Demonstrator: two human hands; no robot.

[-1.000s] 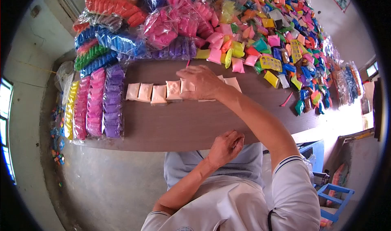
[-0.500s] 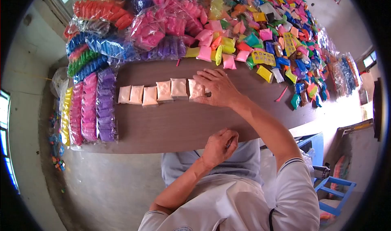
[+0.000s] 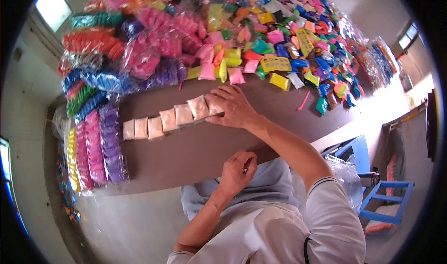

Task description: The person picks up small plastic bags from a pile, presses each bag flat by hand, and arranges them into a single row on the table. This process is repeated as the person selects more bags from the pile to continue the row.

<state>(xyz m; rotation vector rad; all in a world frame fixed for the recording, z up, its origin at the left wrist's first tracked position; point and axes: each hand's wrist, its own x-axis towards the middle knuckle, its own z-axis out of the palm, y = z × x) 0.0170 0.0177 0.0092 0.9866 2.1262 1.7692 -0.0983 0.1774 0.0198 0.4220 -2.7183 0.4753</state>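
A row of small peach-coloured packets runs across the brown table, several edge to edge or slightly overlapping. At its right end my right hand grips the last peach packet, fingers at its far edge and thumb at the near one. Most of that packet is hidden under the hand. Beside it, a neighbouring packet sits slightly tilted and touches it. My left hand is curled closed above my lap at the table's near edge, with nothing visible in it.
Long clear bags of purple packets and pink packets line the table's left end. A large heap of colourful packets covers the far side. A thin pink stick lies to the right. A blue frame stands at lower right.
My right hand has moved the last peach packet left against the row, closing the small gap. The view has turned slightly. My left hand stays curled near the table edge.
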